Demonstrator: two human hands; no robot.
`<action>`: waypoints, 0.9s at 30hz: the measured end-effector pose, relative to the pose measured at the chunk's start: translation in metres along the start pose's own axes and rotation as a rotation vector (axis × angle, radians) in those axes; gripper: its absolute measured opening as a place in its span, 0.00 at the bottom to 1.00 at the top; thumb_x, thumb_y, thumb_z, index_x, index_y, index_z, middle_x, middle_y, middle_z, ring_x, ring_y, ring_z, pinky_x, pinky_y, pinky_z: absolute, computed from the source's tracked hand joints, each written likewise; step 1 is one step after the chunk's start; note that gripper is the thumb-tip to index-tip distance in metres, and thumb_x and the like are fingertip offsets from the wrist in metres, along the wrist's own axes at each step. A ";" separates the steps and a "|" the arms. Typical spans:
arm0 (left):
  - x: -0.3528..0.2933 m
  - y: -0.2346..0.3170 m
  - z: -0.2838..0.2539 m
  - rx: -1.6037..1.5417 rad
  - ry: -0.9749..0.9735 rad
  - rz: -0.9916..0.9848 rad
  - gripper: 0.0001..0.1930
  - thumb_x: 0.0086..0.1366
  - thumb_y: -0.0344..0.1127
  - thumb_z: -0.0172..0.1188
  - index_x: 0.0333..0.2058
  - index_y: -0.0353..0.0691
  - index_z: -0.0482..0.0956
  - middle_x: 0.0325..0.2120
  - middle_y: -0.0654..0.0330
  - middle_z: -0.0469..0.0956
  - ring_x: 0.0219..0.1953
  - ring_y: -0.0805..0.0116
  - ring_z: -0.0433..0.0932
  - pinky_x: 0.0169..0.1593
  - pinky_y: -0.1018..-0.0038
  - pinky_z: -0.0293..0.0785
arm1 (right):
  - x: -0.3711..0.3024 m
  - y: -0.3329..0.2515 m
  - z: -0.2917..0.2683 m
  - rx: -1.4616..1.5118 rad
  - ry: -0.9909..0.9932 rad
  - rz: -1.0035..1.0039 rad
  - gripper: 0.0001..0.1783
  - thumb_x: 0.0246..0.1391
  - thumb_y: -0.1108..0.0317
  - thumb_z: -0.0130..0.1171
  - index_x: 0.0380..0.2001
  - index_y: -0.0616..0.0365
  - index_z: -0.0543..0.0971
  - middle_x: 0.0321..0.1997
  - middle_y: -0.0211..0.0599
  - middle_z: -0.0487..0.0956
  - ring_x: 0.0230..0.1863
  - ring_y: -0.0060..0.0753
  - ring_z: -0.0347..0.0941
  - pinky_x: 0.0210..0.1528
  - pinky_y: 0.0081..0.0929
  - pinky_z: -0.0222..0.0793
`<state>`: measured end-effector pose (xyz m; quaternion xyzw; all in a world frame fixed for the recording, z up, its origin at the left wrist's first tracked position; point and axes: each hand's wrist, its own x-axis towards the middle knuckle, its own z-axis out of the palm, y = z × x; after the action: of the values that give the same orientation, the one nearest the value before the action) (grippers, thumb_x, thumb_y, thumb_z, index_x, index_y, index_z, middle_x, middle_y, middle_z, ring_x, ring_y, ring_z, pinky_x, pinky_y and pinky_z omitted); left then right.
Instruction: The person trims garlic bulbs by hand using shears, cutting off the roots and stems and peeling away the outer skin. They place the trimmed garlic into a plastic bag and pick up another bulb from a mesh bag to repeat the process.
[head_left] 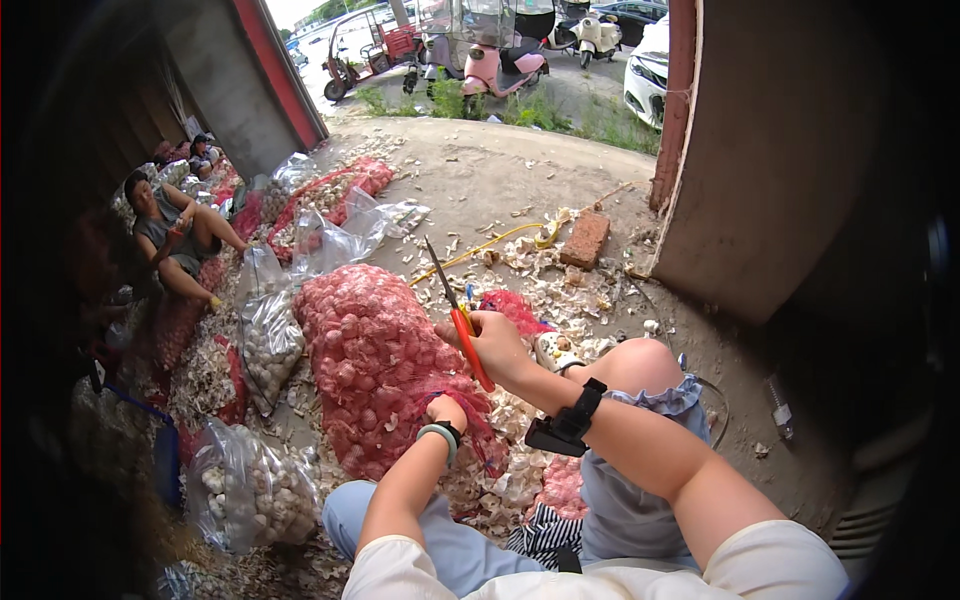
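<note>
In front of me a large red mesh sack [365, 360] full of garlic bulbs lies on the floor. My left hand [447, 410] reaches into the gathered mesh at the sack's near right end; its fingers are hidden. Just above and to the right, my right hand [497, 348] is closed on a pair of scissors with red-orange handles [470, 350]. Their dark, narrow blades point up and away, over the far right side of the sack. Loose red netting [515, 308] lies on the floor beyond my right hand.
Clear plastic bags of garlic [270, 340] stand left of the sack, another bag [250, 490] nearer me. Dry garlic skins [545, 265] litter the floor. A brick [586, 240] and yellow cord lie ahead. Another person [165, 225] sits at the left. A plastic bottle [780, 408] lies right.
</note>
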<state>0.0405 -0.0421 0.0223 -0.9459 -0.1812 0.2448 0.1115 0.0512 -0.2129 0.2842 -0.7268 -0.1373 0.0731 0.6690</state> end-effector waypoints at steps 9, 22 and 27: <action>-0.075 0.027 -0.048 0.283 -0.123 0.232 0.13 0.56 0.36 0.58 0.41 0.44 0.82 0.41 0.59 0.80 0.40 0.60 0.81 0.32 0.60 0.79 | -0.001 -0.002 -0.010 0.188 0.030 0.120 0.21 0.52 0.51 0.63 0.26 0.61 0.74 0.17 0.25 0.70 0.16 0.14 0.64 0.17 0.18 0.60; -0.029 -0.038 0.034 -0.078 -0.109 0.315 0.18 0.43 0.43 0.68 0.35 0.44 0.83 0.38 0.51 0.80 0.40 0.54 0.80 0.43 0.63 0.77 | -0.011 -0.018 0.018 0.044 -0.036 0.044 0.26 0.49 0.46 0.63 0.23 0.62 0.75 0.17 0.26 0.70 0.18 0.16 0.64 0.20 0.22 0.60; -0.006 -0.031 0.043 -0.242 0.200 0.248 0.15 0.58 0.43 0.51 0.27 0.39 0.82 0.32 0.47 0.80 0.35 0.52 0.81 0.36 0.61 0.77 | -0.009 -0.013 0.018 0.032 -0.024 0.065 0.26 0.48 0.47 0.64 0.24 0.64 0.76 0.17 0.27 0.70 0.20 0.18 0.63 0.23 0.23 0.60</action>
<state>0.0053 -0.0109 -0.0030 -0.9871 -0.0792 0.1378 -0.0166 0.0361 -0.1978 0.2946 -0.7192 -0.1205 0.1057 0.6761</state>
